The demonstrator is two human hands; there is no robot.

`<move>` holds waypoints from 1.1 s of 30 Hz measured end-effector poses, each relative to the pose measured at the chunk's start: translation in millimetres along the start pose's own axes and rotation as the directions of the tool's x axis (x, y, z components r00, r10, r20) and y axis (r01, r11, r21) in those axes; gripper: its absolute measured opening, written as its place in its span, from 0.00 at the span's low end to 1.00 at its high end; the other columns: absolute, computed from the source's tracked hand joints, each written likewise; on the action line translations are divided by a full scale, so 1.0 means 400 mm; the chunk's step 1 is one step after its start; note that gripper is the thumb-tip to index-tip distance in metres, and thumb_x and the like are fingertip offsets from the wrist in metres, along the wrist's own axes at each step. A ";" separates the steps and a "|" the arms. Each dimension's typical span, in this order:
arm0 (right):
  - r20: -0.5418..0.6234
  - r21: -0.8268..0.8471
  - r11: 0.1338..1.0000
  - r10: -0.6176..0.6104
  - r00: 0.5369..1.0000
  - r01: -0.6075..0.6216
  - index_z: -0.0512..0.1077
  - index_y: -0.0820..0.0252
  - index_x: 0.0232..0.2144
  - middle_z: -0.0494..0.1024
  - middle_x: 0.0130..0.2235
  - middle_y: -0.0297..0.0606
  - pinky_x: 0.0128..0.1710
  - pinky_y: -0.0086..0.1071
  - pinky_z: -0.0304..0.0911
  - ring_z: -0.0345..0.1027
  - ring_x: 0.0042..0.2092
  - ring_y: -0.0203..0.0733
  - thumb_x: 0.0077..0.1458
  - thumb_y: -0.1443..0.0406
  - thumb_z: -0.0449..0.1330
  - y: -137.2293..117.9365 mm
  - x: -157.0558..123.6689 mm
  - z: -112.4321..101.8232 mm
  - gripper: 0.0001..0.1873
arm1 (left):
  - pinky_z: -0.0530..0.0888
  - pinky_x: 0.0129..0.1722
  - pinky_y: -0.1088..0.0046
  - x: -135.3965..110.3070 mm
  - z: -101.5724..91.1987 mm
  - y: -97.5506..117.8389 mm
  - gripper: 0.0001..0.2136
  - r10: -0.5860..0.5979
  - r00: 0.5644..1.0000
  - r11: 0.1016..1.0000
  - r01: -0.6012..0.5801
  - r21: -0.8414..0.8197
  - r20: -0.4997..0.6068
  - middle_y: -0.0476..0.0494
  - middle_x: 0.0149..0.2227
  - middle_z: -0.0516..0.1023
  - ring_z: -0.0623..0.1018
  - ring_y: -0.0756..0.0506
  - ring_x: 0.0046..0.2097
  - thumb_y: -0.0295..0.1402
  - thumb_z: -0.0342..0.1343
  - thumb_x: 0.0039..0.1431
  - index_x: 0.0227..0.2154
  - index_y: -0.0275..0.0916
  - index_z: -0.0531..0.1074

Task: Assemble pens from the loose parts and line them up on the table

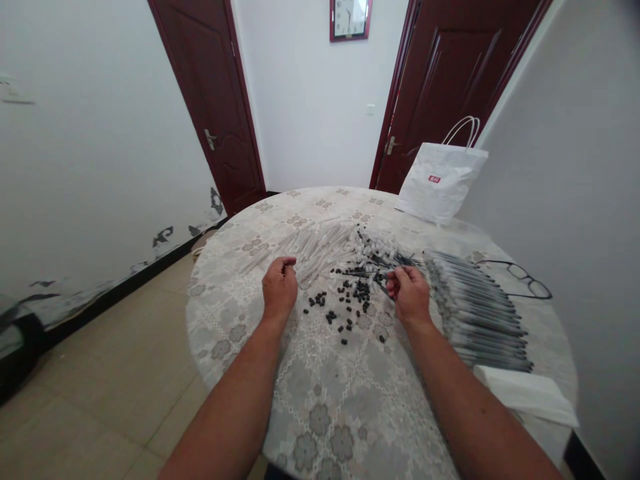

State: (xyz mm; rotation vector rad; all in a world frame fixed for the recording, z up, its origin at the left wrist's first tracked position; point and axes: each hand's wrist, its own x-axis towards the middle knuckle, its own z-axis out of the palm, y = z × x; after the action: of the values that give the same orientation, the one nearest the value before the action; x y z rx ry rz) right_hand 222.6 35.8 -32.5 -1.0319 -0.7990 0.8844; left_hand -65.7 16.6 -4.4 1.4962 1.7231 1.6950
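My left hand point(281, 287) is closed at the left of the pile, its thumb and fingers curled together; whatever it may hold is hidden. Beside it lie many clear pen barrels point(320, 245). My right hand point(410, 293) pinches a thin dark pen refill point(357, 273), which points left over the pile. Small black plugs point(361, 291) are scattered on the table between my hands. Behind my right hand is a heap of white-and-black small pen parts point(377, 250). To its right, a row of pens with dark ends point(480, 310) lies side by side.
The round table point(320, 400) has a patterned cloth. A white paper bag point(443, 183) stands at the back right. Eyeglasses point(525, 280) lie by the right edge, past the pen row. A white box or packet point(527, 395) is near my right forearm.
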 end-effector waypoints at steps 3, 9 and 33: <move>0.024 -0.019 1.000 -0.010 1.000 0.010 0.70 0.59 0.31 0.77 0.26 0.32 0.15 0.23 0.57 0.65 0.20 0.31 0.49 0.56 0.65 0.003 -0.005 0.001 0.13 | 0.67 0.51 0.61 0.006 -0.006 -0.011 0.09 0.084 0.996 0.994 -0.086 0.073 0.029 0.40 0.40 0.79 0.75 0.39 0.46 0.30 0.52 0.57 0.38 0.41 0.77; 0.038 -0.032 0.999 -0.011 0.999 0.013 0.70 0.59 0.30 0.77 0.26 0.32 0.15 0.24 0.57 0.64 0.20 0.31 0.50 0.57 0.65 0.007 -0.013 0.001 0.13 | 0.67 0.50 0.62 0.001 -0.007 -0.036 0.11 0.176 0.979 0.912 -0.201 0.357 0.101 0.38 0.41 0.78 0.75 0.39 0.44 0.28 0.51 0.59 0.41 0.41 0.77; 0.059 0.113 0.992 0.044 0.997 -0.050 0.69 0.57 0.32 0.77 0.27 0.30 0.15 0.24 0.56 0.65 0.21 0.32 0.48 0.57 0.67 0.007 -0.002 -0.004 0.14 | 0.69 0.48 0.64 -0.014 0.034 -0.007 0.09 0.258 0.939 0.922 -0.310 0.233 0.229 0.38 0.39 0.73 0.74 0.41 0.44 0.32 0.49 0.63 0.40 0.39 0.74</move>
State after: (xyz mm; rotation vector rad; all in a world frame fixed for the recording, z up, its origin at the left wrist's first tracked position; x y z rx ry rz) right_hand 222.9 35.3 -35.9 -0.9313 -0.7649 0.9922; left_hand -53.7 20.2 -12.8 2.0497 1.7478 1.4201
